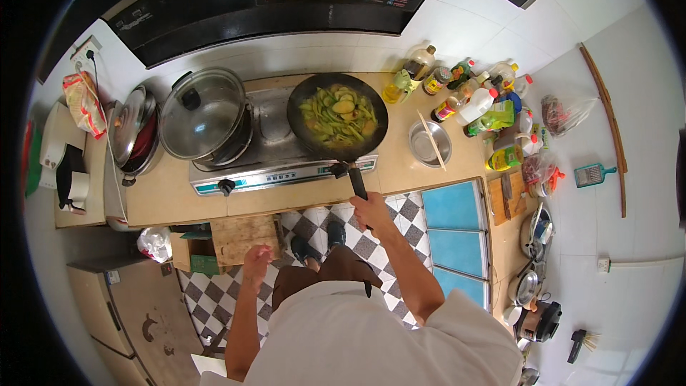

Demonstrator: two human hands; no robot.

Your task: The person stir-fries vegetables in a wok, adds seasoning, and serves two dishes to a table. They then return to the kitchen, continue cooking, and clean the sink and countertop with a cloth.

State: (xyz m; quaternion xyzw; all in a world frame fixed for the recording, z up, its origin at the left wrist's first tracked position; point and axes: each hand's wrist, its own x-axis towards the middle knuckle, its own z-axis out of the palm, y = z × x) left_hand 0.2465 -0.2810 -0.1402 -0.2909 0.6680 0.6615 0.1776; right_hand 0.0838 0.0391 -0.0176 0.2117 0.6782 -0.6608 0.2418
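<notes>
My right hand (371, 212) is closed around the black handle of a wok (336, 151), which stands over the right burner of a two-burner gas stove (292, 174). Green sliced vegetables with some yellowish round slices (340, 112) lie in the wok. My left hand (258, 260) hangs low in front of my body, away from the counter, its fingers loosely bent; no object shows in it. On the left burner sits a large pot under a glass lid (202, 118). To the right of the wok, a pair of chopsticks (431, 139) rests across a steel bowl (419, 145).
Sauce and oil bottles (477, 104) crowd the back right corner. A cleaver (506, 190) lies on a wooden cutting board (501, 208) at the right. Lidded pans (131, 134) lean at the left. A black range hood (257, 0) hangs above; a wooden stool or table (244, 238) stands below the counter.
</notes>
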